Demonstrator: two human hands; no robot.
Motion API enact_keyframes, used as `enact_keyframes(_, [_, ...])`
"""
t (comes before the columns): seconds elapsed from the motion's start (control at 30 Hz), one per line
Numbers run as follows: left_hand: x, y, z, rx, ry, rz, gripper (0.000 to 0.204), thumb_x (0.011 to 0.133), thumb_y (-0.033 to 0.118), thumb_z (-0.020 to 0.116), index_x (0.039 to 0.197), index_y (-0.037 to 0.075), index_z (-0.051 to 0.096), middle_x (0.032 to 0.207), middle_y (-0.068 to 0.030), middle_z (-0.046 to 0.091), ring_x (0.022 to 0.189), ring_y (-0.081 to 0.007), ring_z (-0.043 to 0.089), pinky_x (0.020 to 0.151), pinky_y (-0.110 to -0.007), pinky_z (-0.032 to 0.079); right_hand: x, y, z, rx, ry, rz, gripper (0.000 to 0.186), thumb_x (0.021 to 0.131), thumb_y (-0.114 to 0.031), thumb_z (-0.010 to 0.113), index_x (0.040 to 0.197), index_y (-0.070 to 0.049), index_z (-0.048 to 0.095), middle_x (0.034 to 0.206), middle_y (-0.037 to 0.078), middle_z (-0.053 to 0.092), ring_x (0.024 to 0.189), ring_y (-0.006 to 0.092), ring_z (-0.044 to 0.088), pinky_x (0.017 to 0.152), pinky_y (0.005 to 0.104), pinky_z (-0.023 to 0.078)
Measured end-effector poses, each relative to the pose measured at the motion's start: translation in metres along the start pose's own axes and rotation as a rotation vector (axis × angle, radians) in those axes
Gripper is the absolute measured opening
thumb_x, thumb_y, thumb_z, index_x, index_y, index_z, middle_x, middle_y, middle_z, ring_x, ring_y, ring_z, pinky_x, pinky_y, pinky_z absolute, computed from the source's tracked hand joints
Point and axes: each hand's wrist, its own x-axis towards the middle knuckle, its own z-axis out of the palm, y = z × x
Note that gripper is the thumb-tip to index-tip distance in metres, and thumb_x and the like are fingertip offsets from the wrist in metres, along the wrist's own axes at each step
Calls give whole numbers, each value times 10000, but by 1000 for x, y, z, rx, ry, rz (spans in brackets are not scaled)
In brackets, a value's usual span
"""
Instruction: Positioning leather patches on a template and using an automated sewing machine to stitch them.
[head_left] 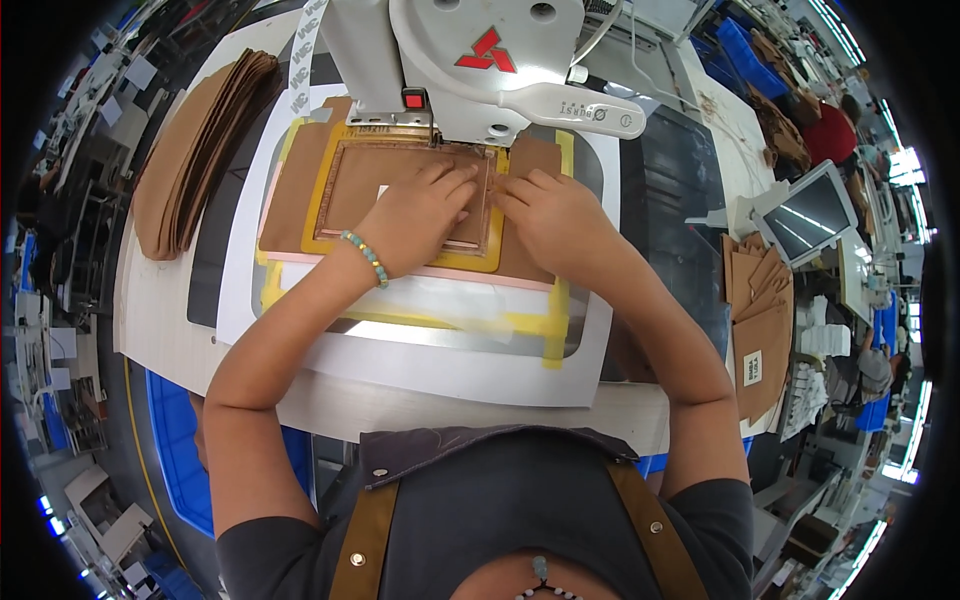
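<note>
Under the head of a white sewing machine (470,90) lies a yellow-bordered rectangular template frame (318,215) with brown fabric (350,185) inside its opening. My left hand (415,220) rests on that fabric, fingers extended and slightly bent toward the needle area. At the frame's right edge is my right hand (555,220), its thumb and index fingertip close together; anything between them is too small to make out. More brown fabric (290,200) shows to the left of the frame. A small white patch (383,190) lies beside my left hand. Beneath sits a white sheet (420,365) with yellow tape (553,340).
A stack of brown fabric pieces (195,160) stands at the left. On the right are a tilted screen (810,215) and more brown pieces (760,330). A blue bin (175,430) is below the table's left edge. People work farther off at the right.
</note>
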Motion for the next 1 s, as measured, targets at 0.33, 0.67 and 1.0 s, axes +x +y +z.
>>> enact_keyframes(0.33, [-53,-18,-40,-178,-89,-54,419,967,102,693,1380,36,668,1536,-117,588,1455,-348,504,1203,-476,410,-30,0,-39,174,-80,59,505,812,-48,737,1314,-35,690,1328,91,701,1201,277,647,975,395,549])
enact_keyframes(0.67, [-45,-12,-28,-232,-144,105,502,909,179,763,1400,101,696,1656,-111,486,1549,-378,385,1253,-535,330,-6,-41,0,280,64,-95,370,896,-78,644,1256,-22,702,1129,93,721,1108,256,664,896,393,520])
enact_keyframes(1.0, [-34,-31,-30,-386,-184,131,487,895,243,787,1373,166,744,1669,-108,484,1561,-392,371,1257,-535,294,-2,-45,-8,342,7,-60,317,870,-67,653,1168,4,736,1094,113,725,1040,266,664,893,392,522])
